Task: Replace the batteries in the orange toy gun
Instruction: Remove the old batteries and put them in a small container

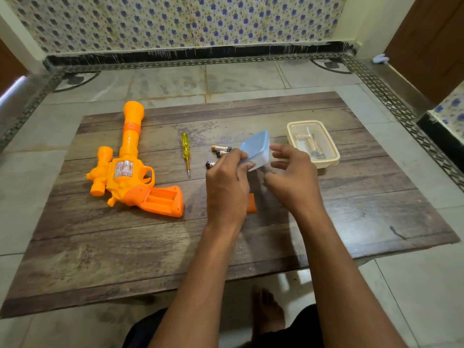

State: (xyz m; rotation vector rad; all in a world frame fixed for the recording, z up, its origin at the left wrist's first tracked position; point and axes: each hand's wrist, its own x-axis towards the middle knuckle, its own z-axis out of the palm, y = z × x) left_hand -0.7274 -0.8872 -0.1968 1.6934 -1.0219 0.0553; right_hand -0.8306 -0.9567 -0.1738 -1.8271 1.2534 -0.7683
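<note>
Toy gun (130, 172), grip compartment open, left of the screwdriver (185, 151); batteries (219, 154) right of it, where left hand (227, 187) pinches a tilted blue lid (257, 150), right hand (293, 177) fingers spread; risk: lid slips, scattering batteries.

toy gun (130, 169): 1 | screwdriver (185, 149): 1 | loose batteries (221, 148): 3 | plastic tubs (312, 143): 2 | hands (227, 187): 2
</note>
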